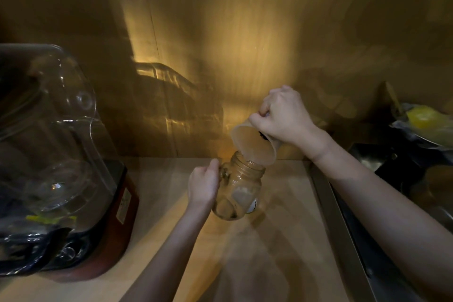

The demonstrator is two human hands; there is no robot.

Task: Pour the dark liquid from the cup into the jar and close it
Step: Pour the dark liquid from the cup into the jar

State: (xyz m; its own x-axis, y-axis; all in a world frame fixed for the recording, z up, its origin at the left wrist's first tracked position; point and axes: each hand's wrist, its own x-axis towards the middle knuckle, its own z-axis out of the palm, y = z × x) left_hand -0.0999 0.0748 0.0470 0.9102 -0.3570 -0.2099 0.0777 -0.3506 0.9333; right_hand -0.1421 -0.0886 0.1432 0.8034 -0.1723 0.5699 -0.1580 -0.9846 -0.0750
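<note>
blender [61,167] at left, sink [382,240] at right

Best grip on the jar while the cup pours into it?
Take the jar by its side handle, from the left, as the left hand does. The cup, tipped by the right hand, covers the mouth, so the top is blocked.

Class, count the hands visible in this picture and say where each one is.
2. The left hand grips the jar handle on the counter; the right hand tilts the cup over the jar's mouth.
</note>
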